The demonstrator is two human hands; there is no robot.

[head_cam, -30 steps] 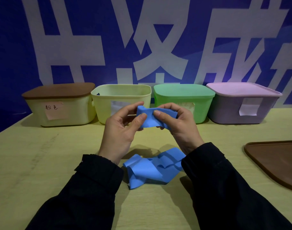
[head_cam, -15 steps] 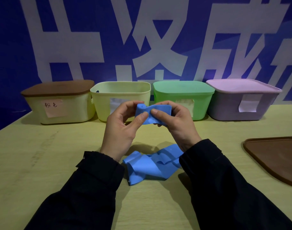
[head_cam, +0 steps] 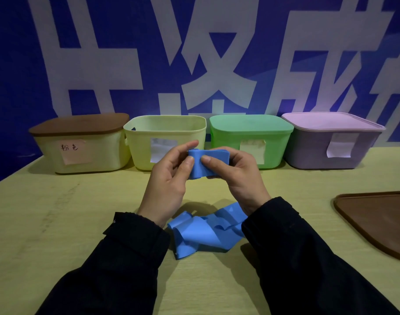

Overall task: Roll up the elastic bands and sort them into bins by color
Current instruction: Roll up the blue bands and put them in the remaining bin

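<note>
A blue elastic band lies crumpled on the yellow table between my forearms. Its upper end is a flat rolled wad held above the table. My left hand pinches the wad's left end with thumb and fingers. My right hand grips its right side, thumb on top. Behind stand four bins in a row: a cream bin with a brown lid, an open yellow bin, a green lidded bin and a purple lidded bin.
A brown lid lies flat on the table at the right edge. A blue wall with large white characters rises directly behind the bins. Paper labels hang on each bin's front.
The rolled wad has grown flatter and wider between my fingers, and the loose tail on the table has shortened slightly. Both hands stayed in about the same place.
</note>
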